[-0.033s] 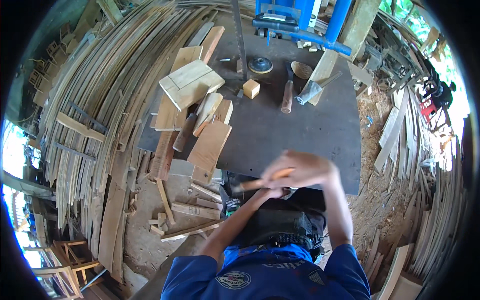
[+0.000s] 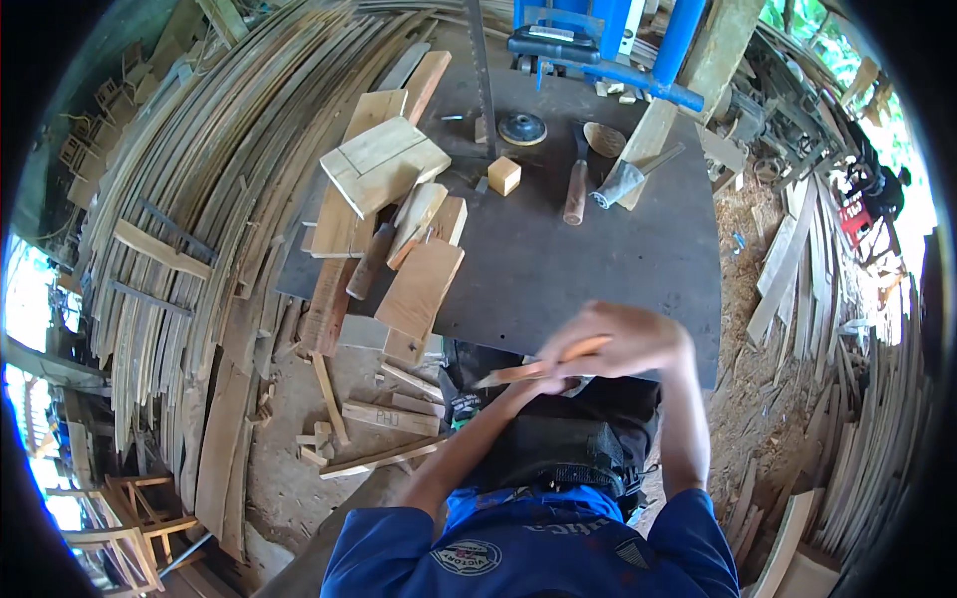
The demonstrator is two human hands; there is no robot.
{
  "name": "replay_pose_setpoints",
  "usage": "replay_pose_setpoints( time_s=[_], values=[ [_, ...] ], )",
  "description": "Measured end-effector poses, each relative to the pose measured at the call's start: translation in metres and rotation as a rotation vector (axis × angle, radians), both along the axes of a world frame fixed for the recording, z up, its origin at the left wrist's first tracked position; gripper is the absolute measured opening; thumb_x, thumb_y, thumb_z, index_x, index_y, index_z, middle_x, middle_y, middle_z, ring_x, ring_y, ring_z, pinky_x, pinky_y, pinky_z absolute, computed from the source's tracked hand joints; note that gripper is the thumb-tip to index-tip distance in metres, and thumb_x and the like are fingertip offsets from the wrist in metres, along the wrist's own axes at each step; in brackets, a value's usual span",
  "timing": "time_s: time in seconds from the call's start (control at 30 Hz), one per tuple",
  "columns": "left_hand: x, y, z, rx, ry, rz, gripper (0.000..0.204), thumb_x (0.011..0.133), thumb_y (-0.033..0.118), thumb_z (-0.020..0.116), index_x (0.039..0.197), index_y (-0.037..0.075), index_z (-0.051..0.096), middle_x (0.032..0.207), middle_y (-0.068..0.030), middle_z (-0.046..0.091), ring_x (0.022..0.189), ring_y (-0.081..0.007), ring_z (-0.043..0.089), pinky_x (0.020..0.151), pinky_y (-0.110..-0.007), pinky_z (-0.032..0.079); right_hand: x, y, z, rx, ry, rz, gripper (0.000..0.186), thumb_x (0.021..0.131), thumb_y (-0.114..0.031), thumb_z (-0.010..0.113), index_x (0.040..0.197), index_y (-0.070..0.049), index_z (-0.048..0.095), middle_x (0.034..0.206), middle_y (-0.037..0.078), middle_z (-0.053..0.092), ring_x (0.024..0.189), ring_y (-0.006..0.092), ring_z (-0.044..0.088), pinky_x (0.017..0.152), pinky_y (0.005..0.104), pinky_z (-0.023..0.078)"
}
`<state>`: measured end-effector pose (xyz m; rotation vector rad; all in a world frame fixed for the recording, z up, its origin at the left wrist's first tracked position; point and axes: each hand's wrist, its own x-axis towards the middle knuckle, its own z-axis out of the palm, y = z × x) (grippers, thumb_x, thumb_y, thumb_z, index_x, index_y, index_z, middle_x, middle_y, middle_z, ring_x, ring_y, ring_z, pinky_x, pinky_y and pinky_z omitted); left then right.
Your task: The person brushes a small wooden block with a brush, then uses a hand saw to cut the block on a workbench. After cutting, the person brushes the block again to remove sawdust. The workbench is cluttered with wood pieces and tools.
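My right hand (image 2: 626, 341) is closed on an orange-handled tool (image 2: 530, 371), held nearly flat with its pale end pointing left, just in front of the dark worktable (image 2: 582, 265). My left hand (image 2: 550, 385) is just below it; its fingers are mostly hidden, and I cannot make out what they grip. On the table's left lie stacked boards (image 2: 386, 159) and a wooden-handled tool (image 2: 369, 264). Farther back are a wooden cube (image 2: 504, 176), a round dark disc (image 2: 522, 128), a wooden-handled blade (image 2: 578, 189) and a grey cylindrical tool (image 2: 618, 186) beside a light plank.
A blue metal frame (image 2: 673, 50) and an upright dark bar (image 2: 483, 90) stand at the back. Long timber strips (image 2: 179, 199) are piled left, more planks (image 2: 797, 259) right. Offcuts (image 2: 389, 419) lie on the floor below the table. Wooden chair frames (image 2: 130, 528) sit lower left.
My right hand has shifted to the right with the orange-handled tool, blurred by motion. My left hand has stayed at about the same place.
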<state>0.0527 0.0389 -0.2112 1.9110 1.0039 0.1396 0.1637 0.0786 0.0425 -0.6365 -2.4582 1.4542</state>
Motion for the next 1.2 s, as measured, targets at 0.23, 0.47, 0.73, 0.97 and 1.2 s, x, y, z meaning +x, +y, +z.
replay_pose_setpoints(
  time_s=[0.23,0.47,0.73,0.97,1.2],
  values=[
    [0.015,0.012,-0.007,-0.086,-0.027,-0.207,0.039,0.081,0.026,0.057,0.118,0.012,0.054,0.114,-0.0117,0.058,0.107,-0.0268,0.052,0.093,-0.037,0.039,0.069,-0.049,-0.063,0.435,-0.293,-0.659,0.011,0.074,-0.007,0.064,0.085,-0.007,0.063,0.087,0.008,0.065,0.072,0.0228,0.063,0.067,0.0288,0.048],
    [0.010,0.011,-0.004,-0.130,0.087,-0.223,0.036,0.082,0.028,0.054,0.115,0.014,0.056,0.112,-0.0132,0.058,0.100,-0.0292,0.056,0.085,-0.039,0.043,0.154,-0.113,-0.028,-0.092,0.154,-0.784,0.008,0.080,-0.006,0.057,0.076,-0.001,0.062,0.075,0.009,0.066,0.060,0.0129,0.061,0.052,0.0252,0.047],
    [0.025,0.014,-0.030,-0.129,0.253,-0.254,0.037,0.085,0.035,0.049,0.118,0.018,0.055,0.119,-0.0130,0.054,0.108,-0.0298,0.052,0.091,-0.041,0.041,0.180,-0.129,-0.108,0.426,0.304,-1.715,0.031,0.089,-0.022,0.050,0.063,-0.006,0.051,0.055,-0.002,0.045,0.046,0.0066,0.032,0.044,0.0252,0.024],
    [0.024,0.011,-0.010,-0.224,0.284,-0.306,0.041,0.085,0.040,0.048,0.114,0.013,0.057,0.118,-0.0144,0.055,0.105,-0.0315,0.053,0.090,-0.041,0.042,0.026,-0.098,-0.107,-0.626,1.503,-0.888,0.044,0.095,-0.031,0.037,0.056,-0.012,0.030,0.048,-0.001,0.026,0.044,0.0139,0.025,0.051,0.0323,0.036],
    [0.028,0.013,-0.016,-0.258,0.247,-0.294,0.041,0.084,0.041,0.048,0.112,0.012,0.058,0.115,-0.0145,0.057,0.103,-0.0319,0.055,0.088,-0.041,0.043,0.171,-0.115,-0.126,0.706,0.606,-1.717,0.048,0.093,-0.033,0.045,0.052,-0.008,0.045,0.048,0.000,0.044,0.040,0.0068,0.035,0.041,0.0259,0.029]
  ],
)
